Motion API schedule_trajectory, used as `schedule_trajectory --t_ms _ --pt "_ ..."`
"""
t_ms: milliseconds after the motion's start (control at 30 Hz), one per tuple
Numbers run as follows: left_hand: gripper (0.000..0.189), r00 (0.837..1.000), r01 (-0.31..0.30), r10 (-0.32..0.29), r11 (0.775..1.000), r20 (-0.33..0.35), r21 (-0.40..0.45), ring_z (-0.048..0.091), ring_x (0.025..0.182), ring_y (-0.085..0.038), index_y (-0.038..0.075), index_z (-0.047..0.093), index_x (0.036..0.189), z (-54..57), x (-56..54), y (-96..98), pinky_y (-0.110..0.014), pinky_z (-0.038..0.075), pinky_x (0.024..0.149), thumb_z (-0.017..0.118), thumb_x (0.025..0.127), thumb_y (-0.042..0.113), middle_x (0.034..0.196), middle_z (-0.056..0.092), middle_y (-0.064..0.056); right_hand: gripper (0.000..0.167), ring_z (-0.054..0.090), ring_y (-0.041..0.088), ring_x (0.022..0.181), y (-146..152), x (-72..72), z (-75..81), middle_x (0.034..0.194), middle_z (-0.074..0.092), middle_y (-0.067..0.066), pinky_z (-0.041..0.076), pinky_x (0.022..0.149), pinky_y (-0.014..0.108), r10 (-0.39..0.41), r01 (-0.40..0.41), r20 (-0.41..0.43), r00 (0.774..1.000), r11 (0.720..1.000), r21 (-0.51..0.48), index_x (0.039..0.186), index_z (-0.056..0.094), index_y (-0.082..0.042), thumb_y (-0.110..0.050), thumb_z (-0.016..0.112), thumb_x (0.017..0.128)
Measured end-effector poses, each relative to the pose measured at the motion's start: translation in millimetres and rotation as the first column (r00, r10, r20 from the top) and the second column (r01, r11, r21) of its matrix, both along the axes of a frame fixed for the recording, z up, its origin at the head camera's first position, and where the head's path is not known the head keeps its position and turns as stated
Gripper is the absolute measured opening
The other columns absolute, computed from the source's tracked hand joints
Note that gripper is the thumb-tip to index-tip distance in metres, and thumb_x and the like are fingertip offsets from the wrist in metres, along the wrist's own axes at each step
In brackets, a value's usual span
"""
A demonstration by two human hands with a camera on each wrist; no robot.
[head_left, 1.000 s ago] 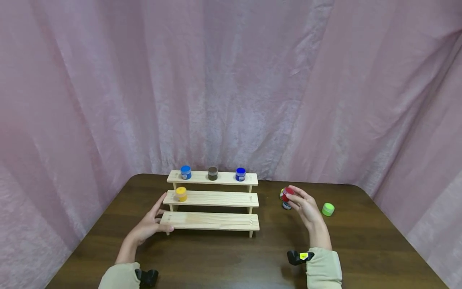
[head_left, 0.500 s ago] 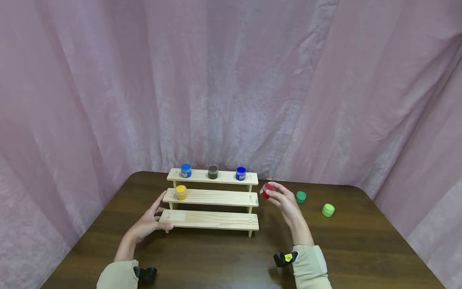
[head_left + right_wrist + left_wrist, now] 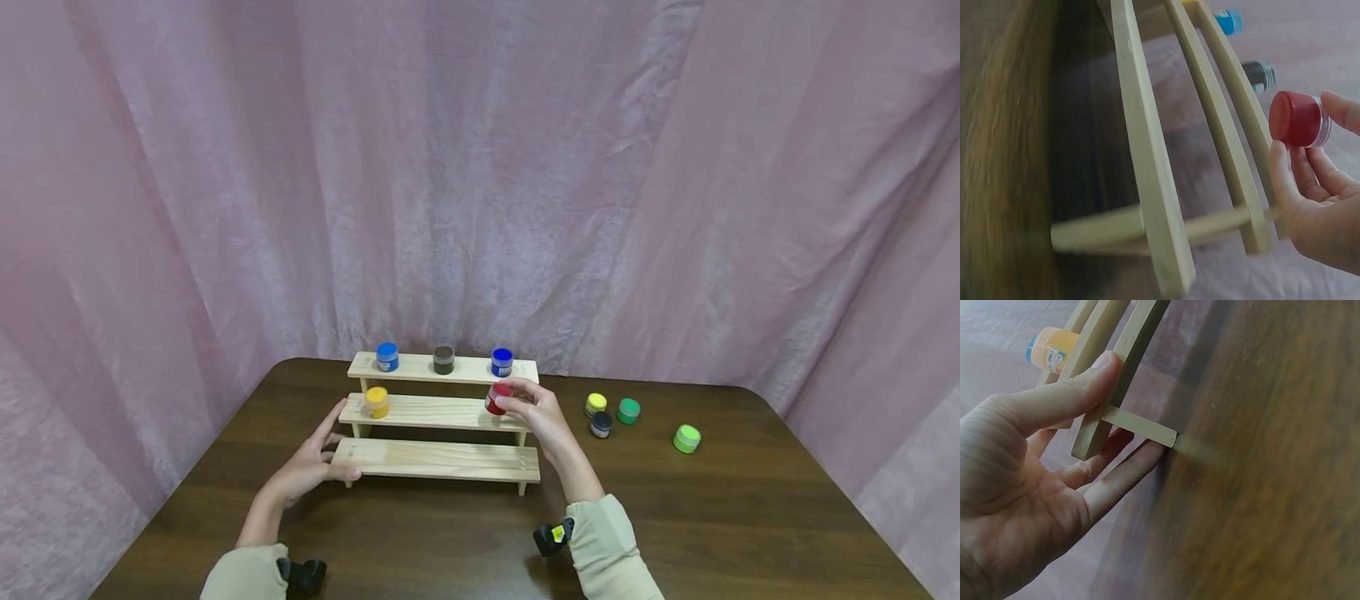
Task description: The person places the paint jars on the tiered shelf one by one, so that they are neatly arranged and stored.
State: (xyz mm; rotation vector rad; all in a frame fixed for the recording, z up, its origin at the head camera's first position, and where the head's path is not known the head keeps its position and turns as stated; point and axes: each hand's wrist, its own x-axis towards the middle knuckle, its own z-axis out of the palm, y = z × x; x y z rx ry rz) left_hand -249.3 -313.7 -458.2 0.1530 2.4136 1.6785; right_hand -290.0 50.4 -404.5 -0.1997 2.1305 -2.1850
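My right hand (image 3: pixel 542 414) pinches a red paint jar (image 3: pixel 498 399) between thumb and fingers, over the right part of the middle step. In the right wrist view the red jar (image 3: pixel 1297 119) is tilted on its side, its clear ridged rim near the thumb. My left hand (image 3: pixel 306 464) grips the left end of a three-step wooden rack (image 3: pixel 442 460); its thumb lies on the bottom step's front edge, fingers behind, as the left wrist view shows. An orange-yellow jar (image 3: pixel 377 402) stands on the middle step's left. Light blue (image 3: pixel 387 357), brown (image 3: pixel 443 360) and dark blue jars (image 3: pixel 502 362) line the top step.
Right of the rack, a yellow jar (image 3: pixel 596 404), a black jar (image 3: pixel 601 425) and a green jar (image 3: pixel 628 410) stand close together on the brown table (image 3: pixel 720 517). A light green jar (image 3: pixel 686 438) sits farther right. A pink curtain (image 3: pixel 480 183) hangs behind.
My right hand has carried the red jar leftward from the group of jars to the middle step, uncovering the yellow, black and green jars. The left hand stays at the rack.
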Motion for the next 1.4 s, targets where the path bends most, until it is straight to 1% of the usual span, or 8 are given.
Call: schedule_trajectory --t_ms 133,300,567,767,967,1067,1233,1400 --pt "0.121 1.000 0.010 -0.010 1.000 -0.003 0.012 0.059 0.107 -0.034 0.031 -0.004 0.158 -1.4 0.4 -0.7 -0.038 0.050 0.083 0.081 0.075 0.006 0.138 0.034 -0.034 0.040 0.065 0.008 0.094 -15.4 -2.0 0.4 0.112 0.067 0.011 0.054 0.088 0.029 0.012 -0.012 -0.020 1.000 1.000 0.026 0.126 0.061 0.001 -0.007 0.067 0.087" --pt "0.121 1.000 0.003 -0.003 1.000 -0.008 0.019 0.059 0.106 -0.034 0.030 -0.003 0.158 0.1 1.1 -0.5 -0.038 0.051 0.082 0.082 0.075 0.005 0.138 0.035 -0.034 0.042 0.065 0.016 0.104 -35.7 -4.4 0.0 0.123 0.064 0.021 0.053 0.090 0.031 0.057 -0.051 -0.075 0.996 0.996 0.080 0.128 0.059 0.001 -0.008 0.068 0.089" --pt "0.121 1.000 0.010 -0.010 0.999 -0.003 0.040 0.060 0.102 -0.033 0.028 -0.002 0.158 -0.8 1.8 1.5 -0.036 0.053 0.078 0.082 0.074 0.005 0.136 0.035 -0.035 0.042 0.062 0.031 0.113 -62.7 -5.6 -8.9 0.126 0.063 0.023 0.051 0.093 0.031 0.096 -0.077 -0.134 0.986 0.987 0.140 0.129 0.058 0.003 -0.003 0.067 0.088" --pt "0.122 1.000 0.000 0.000 0.999 -0.010 0.040 0.060 0.103 -0.033 0.031 -0.002 0.158 -0.1 1.2 -0.8 -0.038 0.054 0.079 0.082 0.074 0.004 0.138 0.034 -0.035 0.044 0.061 0.036 0.116 -77.9 -7.4 -14.7 0.127 0.062 0.025 0.052 0.093 0.031 0.130 -0.109 -0.155 0.979 0.984 0.138 0.130 0.057 0.004 0.000 0.066 0.088" --pt "0.122 1.000 0.001 0.000 0.999 -0.009 0.034 0.059 0.103 -0.033 0.032 -0.002 0.158 -0.6 0.2 -0.7 -0.037 0.053 0.079 0.082 0.074 0.006 0.138 0.034 -0.034 0.044 0.061 0.038 0.115 -82.6 -7.5 -15.5 0.127 0.061 0.027 0.053 0.092 0.033 0.095 -0.072 -0.184 0.978 0.989 0.128 0.131 0.056 0.006 0.001 0.065 0.088" --pt "0.122 1.000 -0.003 0.003 1.000 -0.009 0.025 0.060 0.103 -0.033 0.033 -0.003 0.158 -0.6 0.1 -0.8 -0.037 0.052 0.080 0.082 0.074 0.005 0.137 0.035 -0.034 0.045 0.061 0.038 0.116 -82.3 -8.1 -16.5 0.128 0.061 0.027 0.052 0.094 0.033 0.080 -0.058 -0.187 0.979 0.991 0.122 0.132 0.056 0.005 0.000 0.065 0.089" --pt "0.122 1.000 -0.004 0.004 1.000 -0.013 0.014 0.060 0.105 -0.034 0.034 -0.003 0.157 -0.1 -0.3 -1.3 -0.038 0.051 0.083 0.082 0.074 0.006 0.138 0.036 -0.034 0.047 0.062 0.037 0.116 -82.4 -9.3 -19.7 0.128 0.061 0.026 0.052 0.097 0.034 0.103 -0.076 -0.193 0.976 0.987 0.144 0.134 0.056 0.004 -0.001 0.067 0.088" --pt "0.122 1.000 -0.005 0.005 1.000 -0.010 0.010 0.060 0.106 -0.035 0.033 -0.002 0.158 -0.6 -0.1 -0.9 -0.039 0.051 0.083 0.082 0.074 0.005 0.138 0.036 -0.034 0.047 0.064 0.036 0.114 -81.7 -8.0 -19.9 0.126 0.062 0.025 0.053 0.094 0.033 0.128 -0.095 -0.183 0.975 0.980 0.177 0.134 0.056 0.002 -0.003 0.067 0.088"
